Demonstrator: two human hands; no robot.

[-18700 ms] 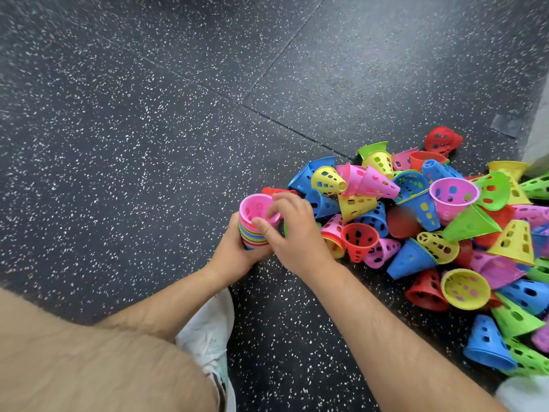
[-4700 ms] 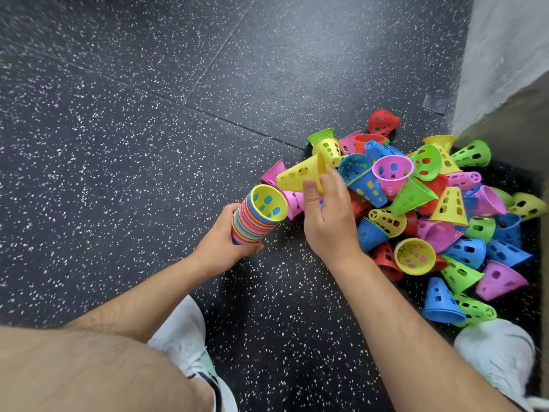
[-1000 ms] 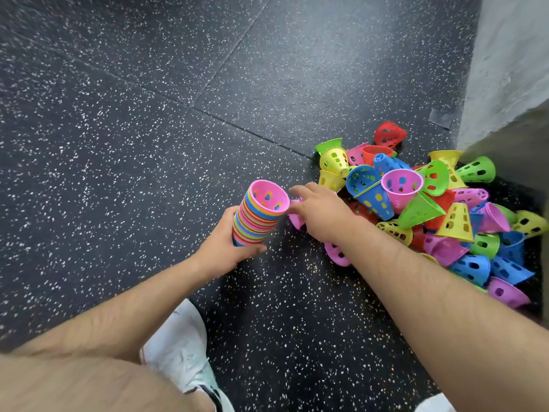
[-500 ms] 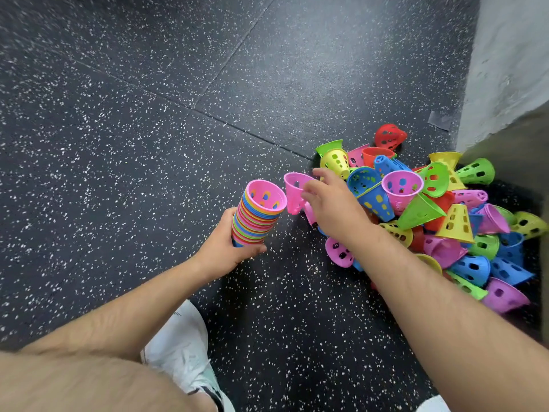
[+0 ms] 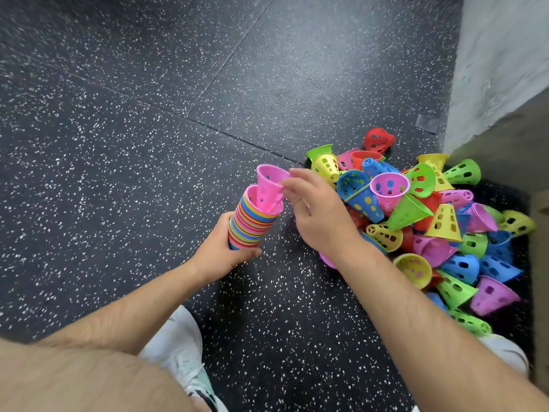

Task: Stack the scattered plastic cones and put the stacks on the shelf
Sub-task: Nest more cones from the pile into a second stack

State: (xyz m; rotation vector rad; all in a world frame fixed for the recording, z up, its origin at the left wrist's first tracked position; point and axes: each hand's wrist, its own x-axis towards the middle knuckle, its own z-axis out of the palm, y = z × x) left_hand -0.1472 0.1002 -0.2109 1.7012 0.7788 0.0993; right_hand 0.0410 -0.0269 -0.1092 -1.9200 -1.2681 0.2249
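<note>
our left hand (image 5: 221, 249) grips the stack (image 5: 252, 223) while our right hand (image 5: 319, 217) pinches a pink cone (image 5: 270, 185) half-seated in it; big pile (image 5: 430, 221) remains loose, no shelf in view.

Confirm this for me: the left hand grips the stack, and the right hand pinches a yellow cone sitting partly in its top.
Wrong colour: it is a pink cone, not yellow. The head view shows the left hand gripping the stack and the right hand pinching that cone partly in its top.
</note>
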